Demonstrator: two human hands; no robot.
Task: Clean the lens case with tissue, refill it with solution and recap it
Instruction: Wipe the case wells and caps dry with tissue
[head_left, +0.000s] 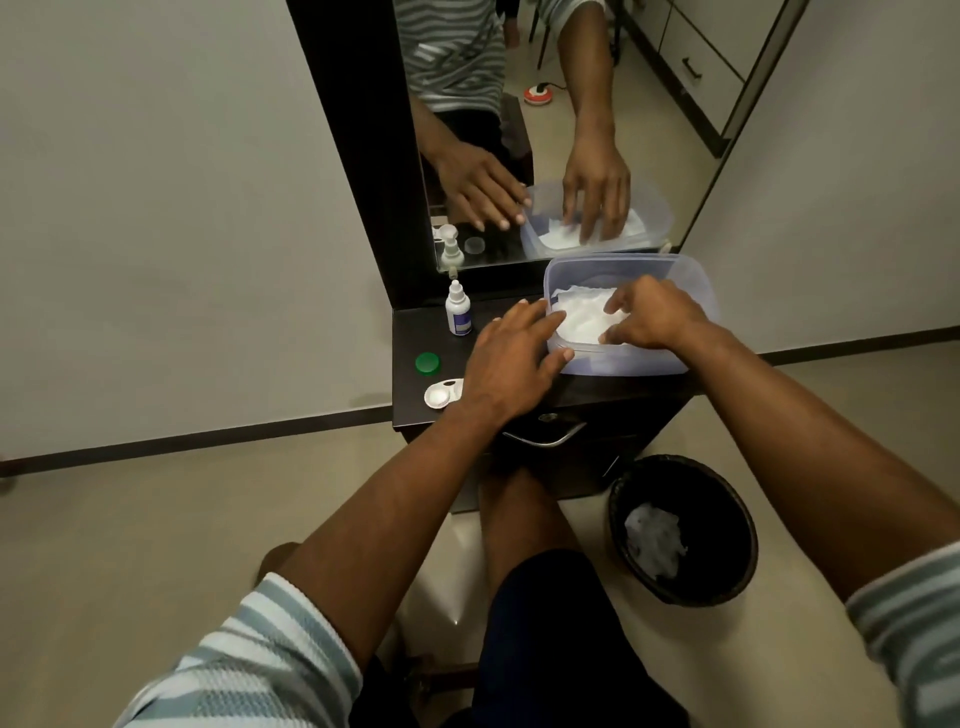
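You're in a short-sleeved top, pale grey-blue and white stripes running across both sleeves (249, 670), cuffs ending above the elbow. Forearms bare, no watch, no rings showing. Dark navy shorts (561, 649) cover your lap, knee bare.

Tub (696, 291) was translucent plastic, faintly blue, smooth. Tissue (582, 317) inside was soft white paper, crinkled. Top (415, 332) was dark wood-look laminate, semi-gloss. Cap (427, 362) at its left edge was glossy green plastic; case (441, 393) and bottle (458, 309) were white plastic. Drawer handle (545, 441) was polished metal.
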